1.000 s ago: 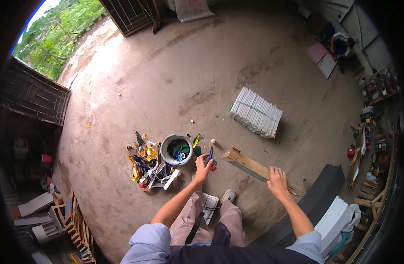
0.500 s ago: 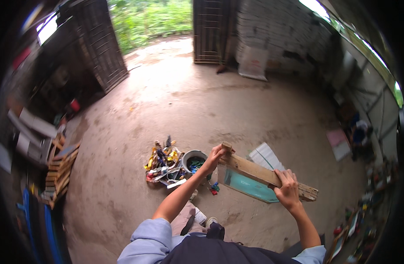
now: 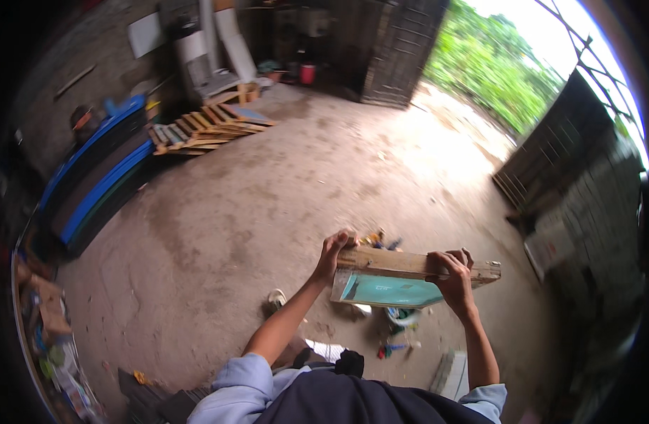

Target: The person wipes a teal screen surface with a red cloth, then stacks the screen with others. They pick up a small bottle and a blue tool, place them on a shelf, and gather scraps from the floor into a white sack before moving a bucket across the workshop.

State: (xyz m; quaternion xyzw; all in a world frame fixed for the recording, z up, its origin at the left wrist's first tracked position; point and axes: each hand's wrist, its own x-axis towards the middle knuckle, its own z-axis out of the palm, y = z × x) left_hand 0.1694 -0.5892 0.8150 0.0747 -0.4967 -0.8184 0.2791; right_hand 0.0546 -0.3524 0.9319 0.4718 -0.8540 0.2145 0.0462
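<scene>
A wooden frame (image 3: pixel 399 262) with a turquoise sheet (image 3: pixel 388 290) set inside it is held up in front of me. My left hand (image 3: pixel 331 260) grips its left end, fingers over the thick top bar. Toward the right end, my right hand (image 3: pixel 454 277) is closed round the same bar. Beneath the frame, a bucket (image 3: pixel 403 319) on the floor is partly covered by it. Behind its top edge, only a bit of a pile of colourful scraps (image 3: pixel 376 239) shows.
Slatted wooden frames (image 3: pixel 208 127) lie stacked at the far left, beside blue-edged dark boards (image 3: pixel 102 177). An open doorway with dark doors (image 3: pixel 402 53) is at the far right. A pale flat bundle (image 3: pixel 450 374) and small coloured bits (image 3: pixel 389 350) lie on the floor (image 3: pixel 218 219) near me.
My view has turned left, so the stacked frames and blue-edged boards show more fully. Both hands keep hold of the wooden frame, which is now more level and hides most of the scrap pile.
</scene>
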